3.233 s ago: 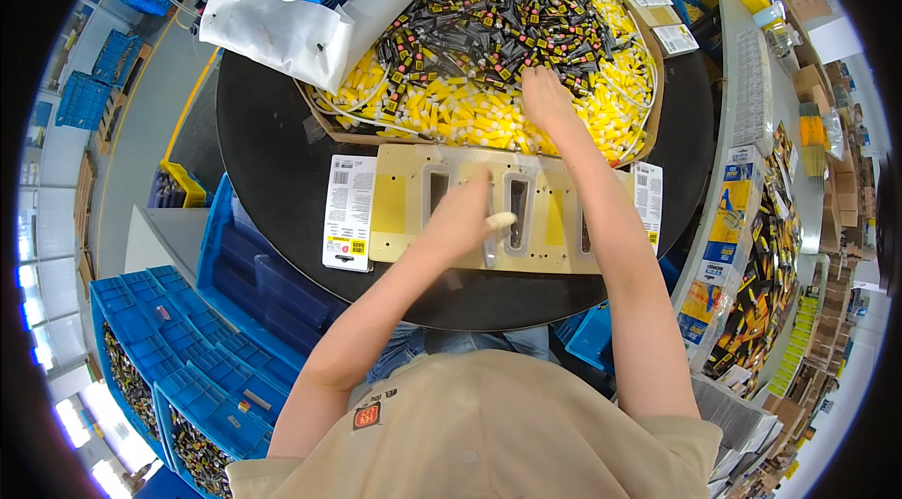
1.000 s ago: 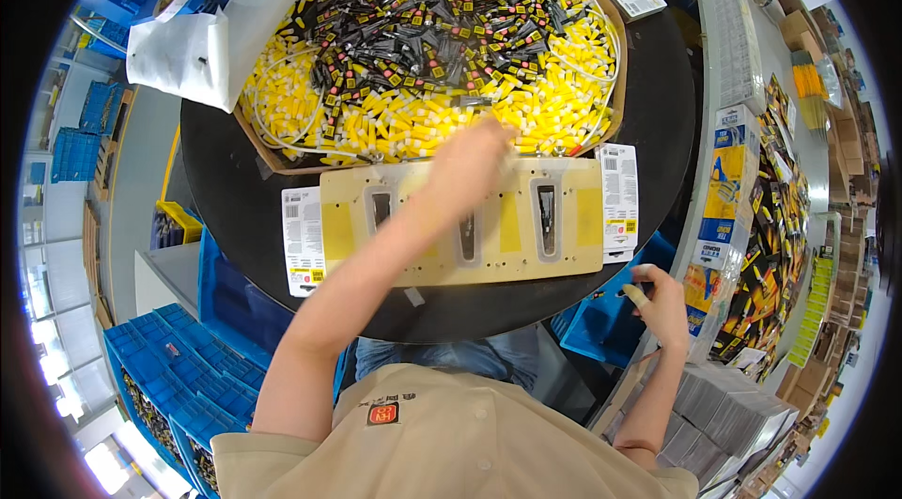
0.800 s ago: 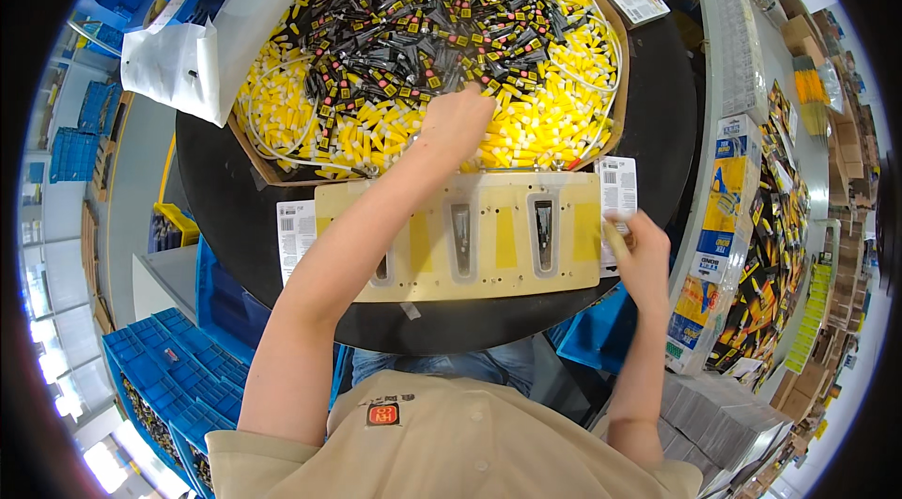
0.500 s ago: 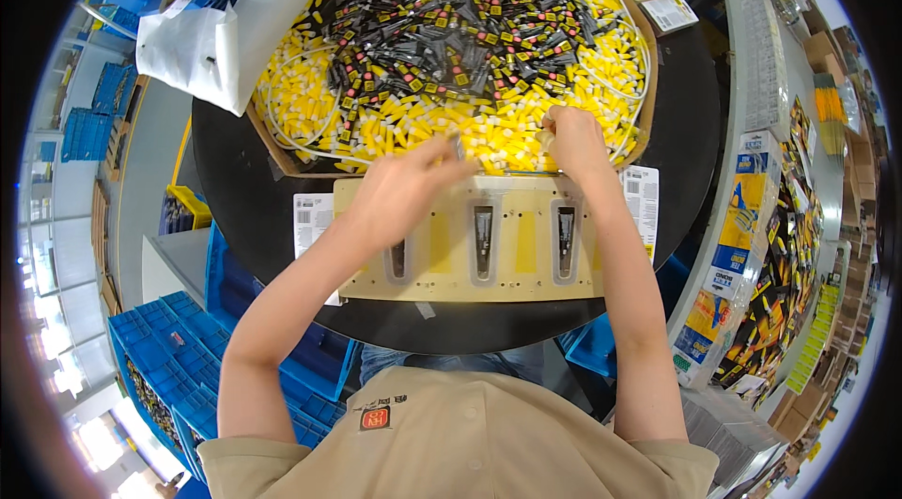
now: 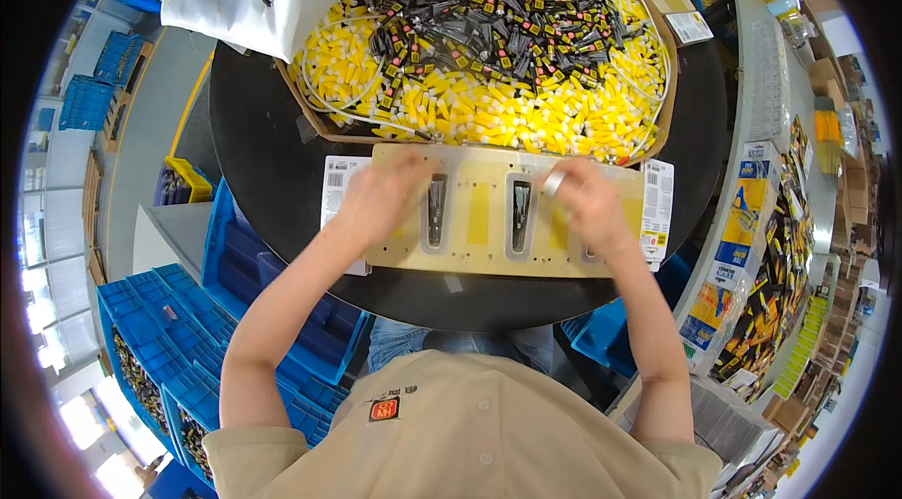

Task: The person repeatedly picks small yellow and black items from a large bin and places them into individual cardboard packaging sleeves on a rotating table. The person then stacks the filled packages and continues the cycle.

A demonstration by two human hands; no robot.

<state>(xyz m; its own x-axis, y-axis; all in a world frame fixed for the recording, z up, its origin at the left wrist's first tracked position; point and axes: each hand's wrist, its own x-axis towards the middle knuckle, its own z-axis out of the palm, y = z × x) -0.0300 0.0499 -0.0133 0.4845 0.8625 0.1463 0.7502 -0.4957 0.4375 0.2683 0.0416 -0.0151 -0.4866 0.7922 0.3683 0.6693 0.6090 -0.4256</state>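
A cream-coloured fixture plate [image 5: 479,261] with yellow panels lies across the near side of the round table. Clear blister trays are set in its slots. Black tubes, one toward the left [image 5: 436,206] and one in the middle [image 5: 519,215], lie in two of these trays. My left hand [image 5: 383,198] is over the plate's left end, its fingers smeared by motion beside the left tube. Over the right part, my right hand [image 5: 590,206] has its fingers bent together around a small whitish item [image 5: 554,182], too blurred to name. It partly covers another tray.
Beyond the plate stands a large carton [image 5: 343,135] heaped with black tubes [image 5: 489,20] and yellow, white-ended pieces [image 5: 498,114]. Printed white cards [image 5: 657,212] stick out at the plate's ends. Blue crates [image 5: 160,311] stand left; a packed clear box [image 5: 733,245] stands right.
Both hands have come back from the carton's near edge to over the fixture plate. The whole view has shifted slightly, with the table appearing farther right.
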